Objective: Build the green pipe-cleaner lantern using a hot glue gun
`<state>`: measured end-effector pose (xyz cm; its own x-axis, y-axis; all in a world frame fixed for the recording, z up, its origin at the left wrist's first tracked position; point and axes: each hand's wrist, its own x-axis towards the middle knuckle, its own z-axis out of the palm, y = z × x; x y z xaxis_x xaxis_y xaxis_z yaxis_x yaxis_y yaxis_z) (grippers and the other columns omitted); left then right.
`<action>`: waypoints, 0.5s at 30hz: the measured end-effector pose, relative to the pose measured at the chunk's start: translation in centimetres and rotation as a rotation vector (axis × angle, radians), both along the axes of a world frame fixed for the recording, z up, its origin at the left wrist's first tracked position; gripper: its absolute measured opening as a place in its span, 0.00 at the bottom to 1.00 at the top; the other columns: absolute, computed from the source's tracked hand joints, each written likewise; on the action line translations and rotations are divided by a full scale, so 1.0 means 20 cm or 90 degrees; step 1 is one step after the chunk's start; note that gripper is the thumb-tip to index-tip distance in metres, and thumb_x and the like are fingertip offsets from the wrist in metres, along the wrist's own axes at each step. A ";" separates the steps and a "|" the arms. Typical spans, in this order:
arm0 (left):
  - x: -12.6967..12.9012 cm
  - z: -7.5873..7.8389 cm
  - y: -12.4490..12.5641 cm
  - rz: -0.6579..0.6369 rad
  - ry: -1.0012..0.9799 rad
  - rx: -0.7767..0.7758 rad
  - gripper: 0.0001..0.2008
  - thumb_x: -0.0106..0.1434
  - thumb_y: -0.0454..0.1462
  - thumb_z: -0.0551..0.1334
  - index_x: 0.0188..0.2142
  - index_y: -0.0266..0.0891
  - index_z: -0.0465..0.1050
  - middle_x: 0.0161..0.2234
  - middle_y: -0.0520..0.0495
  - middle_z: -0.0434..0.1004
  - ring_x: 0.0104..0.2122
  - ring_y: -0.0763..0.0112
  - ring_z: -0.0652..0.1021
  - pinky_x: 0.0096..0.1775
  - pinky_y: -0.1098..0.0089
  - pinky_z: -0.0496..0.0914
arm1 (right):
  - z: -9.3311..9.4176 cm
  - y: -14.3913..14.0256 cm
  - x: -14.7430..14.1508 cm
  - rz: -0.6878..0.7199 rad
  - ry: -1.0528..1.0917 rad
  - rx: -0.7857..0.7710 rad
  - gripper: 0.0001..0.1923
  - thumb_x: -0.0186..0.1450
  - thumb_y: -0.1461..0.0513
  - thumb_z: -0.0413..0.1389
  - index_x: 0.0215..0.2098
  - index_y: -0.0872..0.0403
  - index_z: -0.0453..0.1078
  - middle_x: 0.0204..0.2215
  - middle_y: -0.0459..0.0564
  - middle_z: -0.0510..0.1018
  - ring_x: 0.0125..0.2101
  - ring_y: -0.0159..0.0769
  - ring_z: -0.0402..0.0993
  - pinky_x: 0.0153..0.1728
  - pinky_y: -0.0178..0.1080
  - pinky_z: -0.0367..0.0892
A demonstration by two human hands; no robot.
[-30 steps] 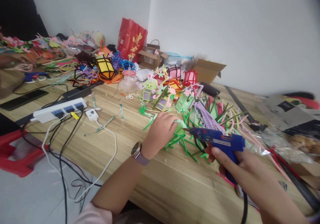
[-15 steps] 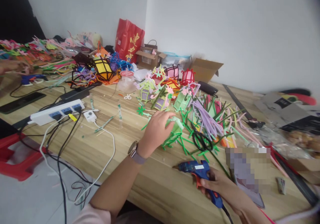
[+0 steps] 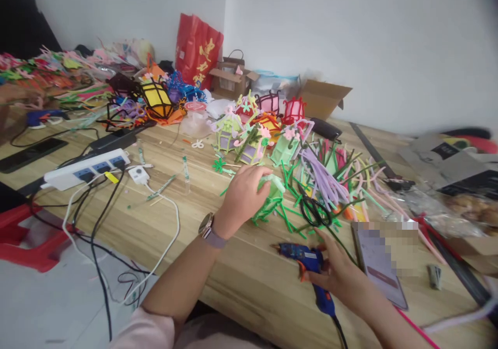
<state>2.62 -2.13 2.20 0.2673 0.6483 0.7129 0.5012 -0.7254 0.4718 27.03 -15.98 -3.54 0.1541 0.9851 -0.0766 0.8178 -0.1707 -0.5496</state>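
My left hand [image 3: 245, 196], a watch on its wrist, curls over a green pipe-cleaner lantern [image 3: 272, 198] on the table; its fingertips are partly hidden behind the hand. To the right, a blue glue gun [image 3: 307, 258] with an orange trigger lies on its side, nozzle pointing left. My right hand [image 3: 336, 263] is around its handle with fingers apart, the index finger lifted off and the thumb near the trigger. Bright green pipe-cleaner stems [image 3: 290, 219] lie just beyond the lantern.
Finished lanterns [image 3: 252, 144] and purple pipe cleaners [image 3: 324, 178] stand behind. A power strip [image 3: 87, 168] with cables sits at left, a tablet [image 3: 383, 281] at right. Farther left lie a phone [image 3: 33, 154] and another glue gun [image 3: 42, 117]. A red stool [image 3: 39, 240] is below.
My right hand has loosened from the glue gun, its fingers spreading off the handle. My left hand stays on the green lantern. The view has tilted slightly.
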 end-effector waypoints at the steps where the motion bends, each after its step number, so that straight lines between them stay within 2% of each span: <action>1: 0.00 0.00 0.00 -0.001 0.004 0.002 0.07 0.62 0.30 0.60 0.40 0.39 0.71 0.39 0.46 0.80 0.43 0.64 0.77 0.48 0.64 0.71 | -0.02 -0.02 0.01 0.014 0.017 -0.022 0.40 0.50 0.57 0.63 0.61 0.50 0.61 0.40 0.52 0.74 0.28 0.39 0.76 0.32 0.43 0.74; 4: 0.00 0.00 0.00 0.001 0.016 -0.003 0.07 0.62 0.30 0.60 0.40 0.39 0.71 0.39 0.46 0.80 0.43 0.64 0.77 0.47 0.64 0.71 | -0.06 -0.09 0.05 0.051 0.087 -0.075 0.37 0.57 0.57 0.59 0.64 0.46 0.56 0.45 0.54 0.69 0.30 0.37 0.77 0.33 0.43 0.76; 7: -0.01 0.00 0.00 0.006 0.022 -0.012 0.07 0.62 0.30 0.60 0.40 0.39 0.71 0.39 0.46 0.80 0.43 0.64 0.77 0.47 0.64 0.70 | -0.01 -0.10 0.05 0.052 0.075 -0.025 0.34 0.57 0.56 0.59 0.62 0.47 0.60 0.45 0.54 0.69 0.28 0.37 0.76 0.31 0.43 0.76; 10: -0.01 0.01 0.01 0.004 0.018 -0.010 0.07 0.62 0.30 0.60 0.40 0.39 0.71 0.39 0.46 0.80 0.43 0.64 0.77 0.47 0.64 0.70 | 0.11 -0.03 0.00 0.030 -0.003 0.152 0.23 0.60 0.51 0.59 0.52 0.49 0.69 0.38 0.53 0.72 0.26 0.37 0.74 0.28 0.43 0.73; 12: 0.00 0.01 0.00 0.002 0.010 -0.002 0.06 0.62 0.30 0.60 0.40 0.38 0.71 0.39 0.46 0.80 0.42 0.64 0.77 0.46 0.64 0.70 | 0.22 0.05 -0.06 0.037 -0.032 0.282 0.16 0.64 0.51 0.55 0.46 0.50 0.72 0.33 0.52 0.74 0.26 0.37 0.72 0.26 0.41 0.70; 15: 0.00 0.00 0.00 0.005 -0.007 0.011 0.06 0.62 0.30 0.60 0.39 0.38 0.71 0.38 0.46 0.80 0.42 0.64 0.77 0.46 0.64 0.71 | 0.36 0.22 -0.17 0.096 -0.051 0.413 0.09 0.67 0.56 0.54 0.40 0.49 0.73 0.33 0.51 0.78 0.29 0.37 0.73 0.33 0.41 0.70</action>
